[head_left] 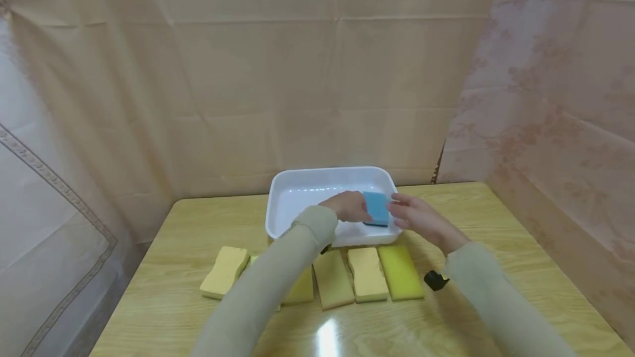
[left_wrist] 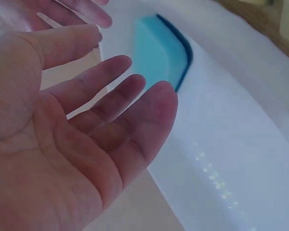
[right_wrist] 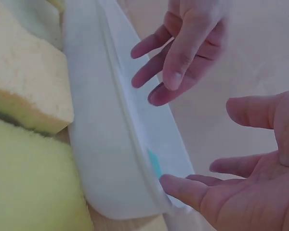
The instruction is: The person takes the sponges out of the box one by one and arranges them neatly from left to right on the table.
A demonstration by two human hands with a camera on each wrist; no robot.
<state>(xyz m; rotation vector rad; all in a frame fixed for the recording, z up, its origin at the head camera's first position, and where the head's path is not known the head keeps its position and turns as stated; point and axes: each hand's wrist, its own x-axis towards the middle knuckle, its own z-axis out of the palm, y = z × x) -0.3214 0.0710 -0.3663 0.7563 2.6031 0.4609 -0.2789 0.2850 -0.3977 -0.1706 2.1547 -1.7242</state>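
A light-blue sponge (head_left: 377,208) with a dark layer along one side lies inside the white tray (head_left: 297,197), near its right end. Just left of the sponge, over the tray, is my left hand (head_left: 347,206); in the left wrist view its fingers are relaxed and hold nothing. My right hand (head_left: 420,221) hovers by the tray's right rim, fingers loosely extended and nothing in them. The right wrist view shows only a sliver of the blue sponge (right_wrist: 154,162) behind the tray's wall.
In front of the tray several sponges lie in a row, among them a pale one (head_left: 225,271) at the left and a yellow one (head_left: 401,272) at the right. My left sleeve covers part of the row. A beige curtain (head_left: 307,81) hangs behind the wooden table (head_left: 198,230).
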